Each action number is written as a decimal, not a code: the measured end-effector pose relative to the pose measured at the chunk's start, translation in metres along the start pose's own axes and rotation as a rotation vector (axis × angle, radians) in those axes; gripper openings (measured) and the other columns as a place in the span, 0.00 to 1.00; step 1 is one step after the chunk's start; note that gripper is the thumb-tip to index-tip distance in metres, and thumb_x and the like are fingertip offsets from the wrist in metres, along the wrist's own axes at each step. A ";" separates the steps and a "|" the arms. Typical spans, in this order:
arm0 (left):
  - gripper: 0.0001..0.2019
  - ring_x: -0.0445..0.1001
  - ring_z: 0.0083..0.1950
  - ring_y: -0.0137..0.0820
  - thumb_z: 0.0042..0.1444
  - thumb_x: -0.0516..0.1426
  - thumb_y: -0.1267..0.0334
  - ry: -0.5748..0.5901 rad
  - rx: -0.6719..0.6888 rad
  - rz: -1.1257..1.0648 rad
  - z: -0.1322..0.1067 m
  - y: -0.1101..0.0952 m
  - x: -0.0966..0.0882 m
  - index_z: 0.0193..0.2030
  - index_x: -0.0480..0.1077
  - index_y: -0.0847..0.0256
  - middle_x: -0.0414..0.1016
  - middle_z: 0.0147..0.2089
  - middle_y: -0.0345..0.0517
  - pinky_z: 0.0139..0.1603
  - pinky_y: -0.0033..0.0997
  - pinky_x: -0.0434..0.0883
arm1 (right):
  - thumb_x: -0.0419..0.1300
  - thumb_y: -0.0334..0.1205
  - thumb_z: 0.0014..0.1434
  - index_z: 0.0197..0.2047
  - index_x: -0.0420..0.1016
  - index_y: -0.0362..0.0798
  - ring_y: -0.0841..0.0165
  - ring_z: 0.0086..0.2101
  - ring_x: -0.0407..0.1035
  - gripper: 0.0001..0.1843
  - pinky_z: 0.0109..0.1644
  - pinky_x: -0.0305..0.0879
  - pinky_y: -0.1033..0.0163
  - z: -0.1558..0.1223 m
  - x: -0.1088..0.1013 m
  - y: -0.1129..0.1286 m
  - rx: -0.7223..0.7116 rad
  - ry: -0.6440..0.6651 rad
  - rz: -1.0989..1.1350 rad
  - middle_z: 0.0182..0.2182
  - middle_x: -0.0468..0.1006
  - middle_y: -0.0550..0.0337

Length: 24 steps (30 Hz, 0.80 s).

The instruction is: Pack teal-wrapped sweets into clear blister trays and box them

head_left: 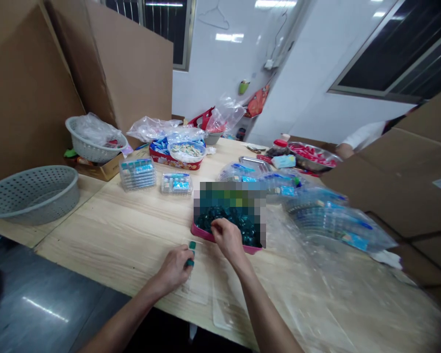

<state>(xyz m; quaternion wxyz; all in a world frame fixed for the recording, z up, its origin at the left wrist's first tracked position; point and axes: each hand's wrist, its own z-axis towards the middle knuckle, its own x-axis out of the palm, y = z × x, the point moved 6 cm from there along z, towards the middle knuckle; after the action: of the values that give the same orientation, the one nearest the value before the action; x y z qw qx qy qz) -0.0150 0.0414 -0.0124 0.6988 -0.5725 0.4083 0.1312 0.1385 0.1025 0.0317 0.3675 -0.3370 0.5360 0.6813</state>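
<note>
My left hand (174, 268) is closed above the tabletop, with its fingers curled round a small teal-green piece (189, 263). Another teal-green piece (192, 245) shows just beyond its fingertips; whether the two are joined I cannot tell. My right hand (229, 239) reaches over the near rim of a pink box (204, 233). Many dark teal, shiny small pieces (248, 226) fill this box, and a pixelated patch covers part of it. The right fingers are pinched together at the pieces; anything between them is hidden.
Stacked clear plastic cases (137, 175) and a smaller stack (176, 184) stand at left. More clear cases (327, 215) lie at right by a cardboard box (393, 166). Grey baskets (33, 196), a red tray (176, 162) and a metal bowl (312, 169) surround them. Someone's sleeve (365, 137) shows behind.
</note>
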 end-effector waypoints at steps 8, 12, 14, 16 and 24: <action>0.05 0.68 0.30 0.28 0.44 0.57 0.72 -0.206 -0.131 -0.107 0.002 -0.003 -0.022 0.30 0.71 0.62 0.70 0.31 0.42 0.33 0.26 0.64 | 0.58 0.31 0.47 0.29 0.76 0.47 0.66 0.30 0.72 0.06 0.33 0.61 0.66 0.024 0.014 -0.017 0.092 0.078 0.078 0.26 0.78 0.58; 0.04 0.69 0.30 0.27 0.47 0.55 0.70 -0.349 -0.115 -0.395 0.007 -0.009 -0.036 0.28 0.72 0.63 0.72 0.30 0.43 0.31 0.25 0.64 | 0.64 0.40 0.45 0.29 0.74 0.46 0.68 0.26 0.70 0.08 0.30 0.64 0.65 0.003 0.014 -0.013 0.122 0.132 0.802 0.25 0.77 0.59; 0.05 0.70 0.30 0.28 0.48 0.55 0.67 -0.356 -0.157 -0.622 0.011 -0.010 -0.032 0.30 0.73 0.64 0.73 0.30 0.44 0.31 0.25 0.65 | 0.67 0.42 0.42 0.30 0.74 0.46 0.68 0.25 0.69 0.12 0.29 0.64 0.65 -0.011 0.016 -0.005 0.154 0.179 1.004 0.25 0.76 0.60; 0.07 0.69 0.29 0.27 0.46 0.58 0.64 -0.363 -0.225 -0.857 0.013 -0.008 -0.024 0.29 0.73 0.65 0.73 0.28 0.43 0.30 0.26 0.64 | 0.69 0.43 0.41 0.31 0.74 0.46 0.69 0.25 0.69 0.14 0.30 0.65 0.65 -0.023 0.017 0.004 0.170 0.188 1.072 0.25 0.75 0.61; 0.07 0.64 0.25 0.23 0.35 0.64 0.65 -0.363 -0.327 -1.224 0.004 -0.002 -0.012 0.22 0.72 0.66 0.71 0.22 0.40 0.29 0.25 0.61 | 0.72 0.43 0.40 0.28 0.69 0.48 0.70 0.27 0.68 0.17 0.33 0.67 0.65 -0.054 0.025 0.027 0.189 0.176 1.180 0.25 0.72 0.64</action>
<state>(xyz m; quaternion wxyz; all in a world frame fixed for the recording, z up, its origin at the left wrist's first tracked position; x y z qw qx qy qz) -0.0196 0.0478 -0.0021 0.6090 -0.7688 -0.1404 -0.1353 0.1066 0.0492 0.0129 -0.0900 -0.0038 0.7192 0.6890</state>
